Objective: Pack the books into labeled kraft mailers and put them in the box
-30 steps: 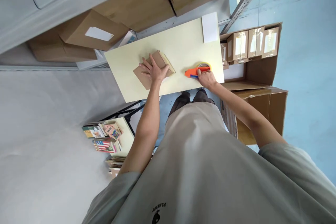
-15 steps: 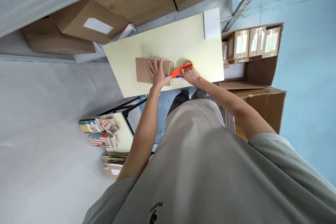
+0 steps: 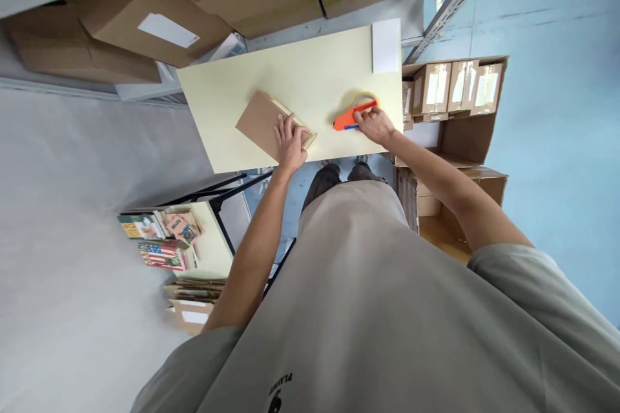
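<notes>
Head view | 1 flat box (image 3: 261,122), left grip (image 3: 289,140) spread on it | 1 tape dispenser (image 3: 349,117), right grip (image 3: 372,124) clasping it

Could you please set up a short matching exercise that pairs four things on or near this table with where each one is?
1. flat brown cardboard package
2. orange tape dispenser
3. white paper sheet
4. small taped brown boxes

a. far right corner of the pale yellow table
b. under the left hand
c. inside a big open carton beside the table
d. gripped by the right hand

Pairs: 1-b, 2-d, 3-a, 4-c
</notes>
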Available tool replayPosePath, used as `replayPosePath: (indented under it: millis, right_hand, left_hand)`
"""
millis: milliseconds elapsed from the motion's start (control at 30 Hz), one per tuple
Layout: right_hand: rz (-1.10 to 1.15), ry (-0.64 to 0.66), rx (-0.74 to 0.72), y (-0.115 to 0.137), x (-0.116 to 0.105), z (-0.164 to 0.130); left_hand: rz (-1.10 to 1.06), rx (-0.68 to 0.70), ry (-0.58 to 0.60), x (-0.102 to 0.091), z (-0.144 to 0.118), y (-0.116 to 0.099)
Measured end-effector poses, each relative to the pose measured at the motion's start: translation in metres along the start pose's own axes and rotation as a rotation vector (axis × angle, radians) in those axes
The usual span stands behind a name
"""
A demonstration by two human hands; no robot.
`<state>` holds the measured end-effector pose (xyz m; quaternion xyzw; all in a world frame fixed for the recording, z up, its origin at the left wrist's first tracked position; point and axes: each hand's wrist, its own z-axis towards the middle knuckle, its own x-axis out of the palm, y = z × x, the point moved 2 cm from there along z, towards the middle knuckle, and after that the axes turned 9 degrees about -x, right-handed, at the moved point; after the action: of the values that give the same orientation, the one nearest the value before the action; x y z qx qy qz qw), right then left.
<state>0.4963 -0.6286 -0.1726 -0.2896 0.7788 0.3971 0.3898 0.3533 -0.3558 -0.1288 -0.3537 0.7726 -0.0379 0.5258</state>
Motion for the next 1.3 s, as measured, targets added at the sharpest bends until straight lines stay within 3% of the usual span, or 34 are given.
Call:
replayPosePath:
  millis: [100,300,500,600,733,867,967,1067,1167,1300]
  right_hand:
    - [0.049,-0.064,0.040,-0.008,-0.012,0.018]
    - [0.018,-0.076,0.003,0.034,-0.035,0.066]
    - [0.060,0.086,0.109,0.072,-0.056,0.078]
    - [0.044,0.113,0.160,0.091,-0.067,0.088]
    - [0.015,0.119,0.297,0.098,-0.092,0.112]
    - [0.016,0.065,0.360,0.100,-0.122,0.121]
    - [0.016,-0.024,0.436,0.106,-0.140,0.110]
    - [0.025,-0.102,0.507,0.113,-0.159,0.095]
    - [0.097,-0.206,0.592,0.120,-0.185,0.082]
    - [0.121,-0.472,0.626,0.129,-0.234,0.068]
  left_hand:
    - [-0.007,0.003,-0.031,0.006,0.002,0.000]
    - [-0.029,0.027,-0.055,0.013,0.002,-0.002]
    - [0.038,0.038,-0.031,0.009,0.000,-0.004]
    - [0.044,0.044,0.008,0.007,-0.002,-0.008]
    - [0.047,0.110,0.060,-0.001,-0.002,-0.007]
    - [0.077,0.242,0.068,-0.023,0.011,0.009]
    - [0.103,0.335,0.084,-0.041,0.025,0.021]
    - [0.053,0.366,0.085,-0.060,0.038,0.019]
    - [-0.065,0.491,0.007,-0.088,0.053,-0.007]
    - [-0.129,0.761,-0.134,-0.144,0.074,-0.069]
